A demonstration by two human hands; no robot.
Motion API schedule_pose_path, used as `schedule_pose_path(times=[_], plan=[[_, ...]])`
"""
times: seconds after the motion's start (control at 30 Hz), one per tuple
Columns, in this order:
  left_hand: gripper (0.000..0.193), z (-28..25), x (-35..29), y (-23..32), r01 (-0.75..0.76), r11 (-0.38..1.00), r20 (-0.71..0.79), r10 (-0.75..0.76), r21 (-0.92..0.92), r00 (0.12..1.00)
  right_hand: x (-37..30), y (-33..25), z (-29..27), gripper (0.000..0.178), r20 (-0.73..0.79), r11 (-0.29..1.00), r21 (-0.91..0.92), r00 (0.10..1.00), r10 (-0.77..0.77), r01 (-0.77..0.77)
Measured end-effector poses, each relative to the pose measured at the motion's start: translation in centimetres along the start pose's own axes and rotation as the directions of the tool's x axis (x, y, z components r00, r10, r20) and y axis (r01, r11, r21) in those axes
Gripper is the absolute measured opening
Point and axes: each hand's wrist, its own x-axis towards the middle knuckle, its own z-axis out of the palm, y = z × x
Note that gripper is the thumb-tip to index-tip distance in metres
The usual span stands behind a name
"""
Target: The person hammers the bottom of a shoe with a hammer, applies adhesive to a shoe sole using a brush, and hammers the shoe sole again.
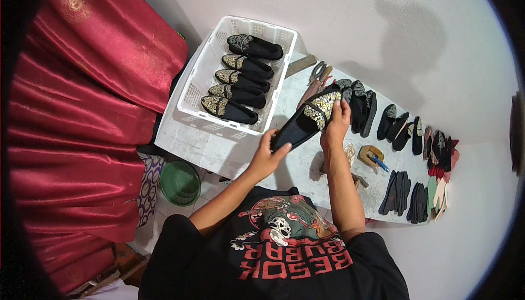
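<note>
A black slip-on shoe (296, 127) with a gold-patterned toe and a dark strap is held up over the table, tilted, its toe pointing to the upper right. My left hand (267, 155) grips its heel end, thumb along the side. At the toe end, my right hand (336, 126) closes on the patterned upper. Left of the held shoe stands a white plastic basket (184, 99), in which several similar black shoes (240, 109) lie in a column, toes to the left.
The white table (235, 150) carries scissors (317, 71), a yellowish block or container with a blue-handled tool (376, 158), more shoes (359, 109) along the wall side and dark soles (395, 192) at right. A green basket (180, 183) is on the floor; a red curtain (82, 136) hangs left.
</note>
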Motion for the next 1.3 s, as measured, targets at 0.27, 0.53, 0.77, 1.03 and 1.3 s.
schedule_pose_path(times=[0.27, 0.53, 0.77, 1.03, 1.3], plan=[[0.06, -0.1, -0.5, 3.2, 0.103, 0.991, 0.231, -0.082, -0.08, 0.97, 0.3, 1.5, 6.0, 0.038, 0.192, 0.97, -0.24, 0.981, 0.022, 0.025], [0.074, -1.6, 0.9, 4.8, 0.109, 0.954, 0.252, -0.037, -0.279, 0.967, -1.5, 2.7, 5.3, 0.052, 0.326, 0.961, 0.065, 0.916, 0.233, -0.268], [0.073, -0.8, 3.0, 0.7, -0.151, 0.985, 0.071, 0.145, 0.079, 0.987, -5.7, 2.5, 5.7, 0.077, 0.418, 0.967, 0.014, 0.88, 0.225, -0.254], [0.052, -2.5, 6.2, -0.1, -0.058, 0.997, -0.197, 0.046, -0.058, 0.979, -5.4, 2.3, 5.0, 0.076, 0.47, 0.919, -0.009, 0.81, 0.351, -0.393], [0.052, -5.8, 7.0, 4.5, 0.095, 0.851, -0.138, -0.193, -0.516, 0.971, -9.3, 3.3, 5.2, 0.079, 0.514, 0.847, -0.318, 0.673, 0.532, -0.426]])
